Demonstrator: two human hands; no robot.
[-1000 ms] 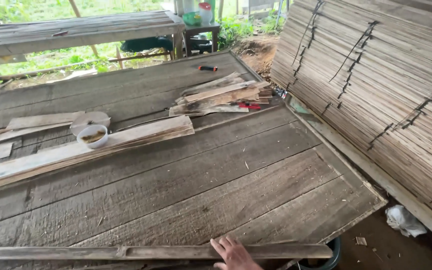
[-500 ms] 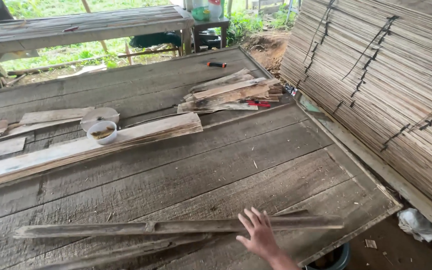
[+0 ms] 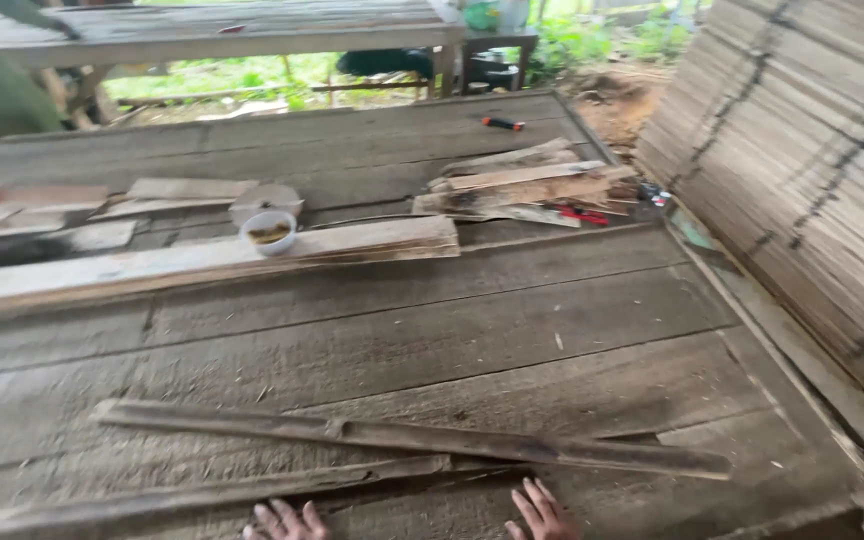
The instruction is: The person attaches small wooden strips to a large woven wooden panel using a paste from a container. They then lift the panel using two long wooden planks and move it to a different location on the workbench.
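- Right hand (image 3: 542,512): mine, at the bottom edge of view, fingers spread and flat on the weathered grey plank platform (image 3: 472,330); holds nothing.
- Left hand (image 3: 284,521): mine, also at the bottom edge, fingers spread, fingertips just beside the lower thin grey wooden strip (image 3: 202,493); only partly in view.
- Long dark split-bamboo slat (image 3: 402,437): lies flat across the platform just beyond both hands, running left to right, its right end lower.
- Pale long wooden board (image 3: 202,262): lies flat further out, towards the left.
- Small white bowl with brownish contents (image 3: 268,232): sits on that board.
- Stack of short weathered wood offcuts (image 3: 527,185): far right part of the platform, with a red-handled tool (image 3: 582,215) at its near edge.
- Small dark tool with an orange tip (image 3: 502,123): beyond the stack, near the far edge.
- Woven bamboo-slat panel (image 3: 812,170): leans along the right side.
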